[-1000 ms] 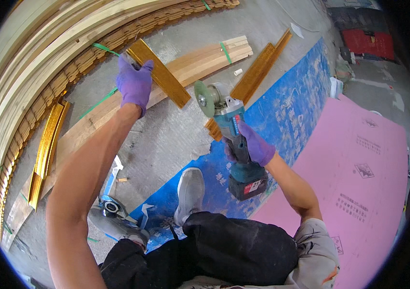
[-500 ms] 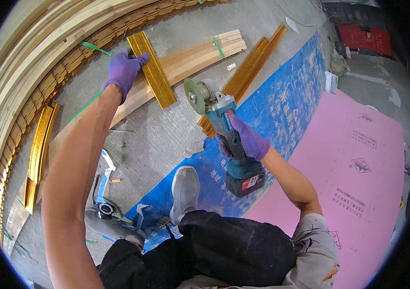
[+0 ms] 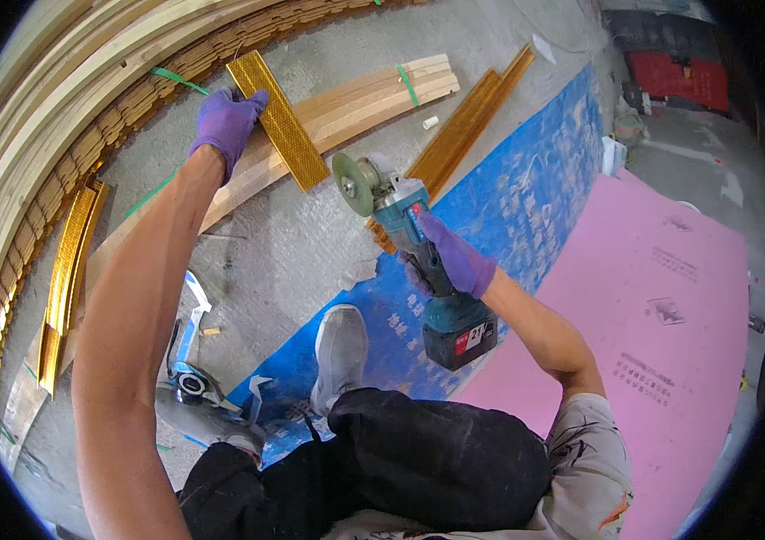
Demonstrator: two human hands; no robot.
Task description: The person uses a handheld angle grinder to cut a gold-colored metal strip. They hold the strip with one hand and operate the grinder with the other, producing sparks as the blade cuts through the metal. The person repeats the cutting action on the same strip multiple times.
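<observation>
My left hand [image 3: 225, 126], in a purple glove, is closed on the upper end of a short gold textured trim piece [image 3: 285, 130], held slantwise over pale boards [image 3: 373, 103]. My right hand [image 3: 454, 256], also gloved, grips a teal cordless angle grinder [image 3: 395, 211] with a black battery at its lower end. Its greenish disc [image 3: 353, 184] faces left, a short way below the trim piece and apart from it. More gold strips [image 3: 477, 112] lie behind the grinder, and others [image 3: 75, 270] lie at the left.
Long timber and slats [image 3: 94, 54] curve along the upper left. A blue sheet [image 3: 544, 148] and pink panel [image 3: 643, 360] cover floor to the right. A strapped object [image 3: 193, 382] lies by my left shoe. A red case [image 3: 679, 81] is at the far upper right.
Both hands, the trim piece and the grinder have shifted slightly left and upward in the picture, as have the surroundings a little. Both grips look the same.
</observation>
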